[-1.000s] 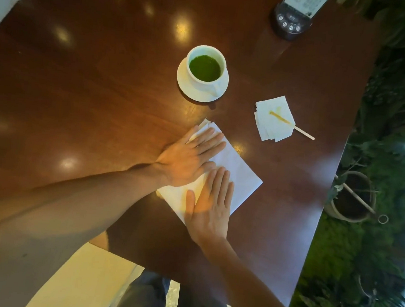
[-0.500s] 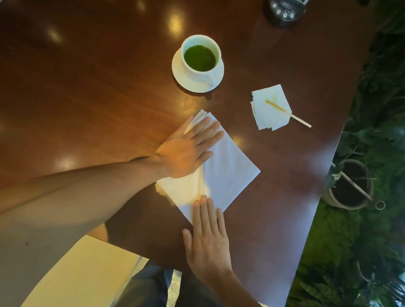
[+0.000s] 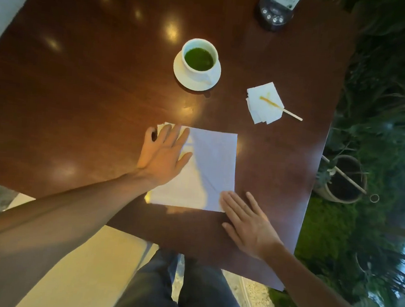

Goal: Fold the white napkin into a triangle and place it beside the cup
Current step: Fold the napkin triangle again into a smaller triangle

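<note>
The white napkin [image 3: 210, 168] lies flat and square on the dark wooden table [image 3: 80, 81], with a diagonal crease across it. My left hand [image 3: 164, 155] rests flat on its left part, fingers spread, covering the upper left corner. My right hand [image 3: 247, 221] lies flat with its fingertips on the napkin's lower right corner, the palm on the table. Neither hand grips anything. A white cup [image 3: 199, 59] of green drink stands on a white saucer [image 3: 181, 76] beyond the napkin.
A small stack of folded white napkins [image 3: 264, 107] with a stained wooden stick [image 3: 290, 114] lies to the right of the cup. A dark device with buttons [image 3: 273, 15] sits at the far edge. Right of the table edge are plants and a pot [image 3: 341, 180].
The napkin has turned from a diamond position to square with me. My right hand slid off its middle to the lower right corner. My left hand shifted to the napkin's left side.
</note>
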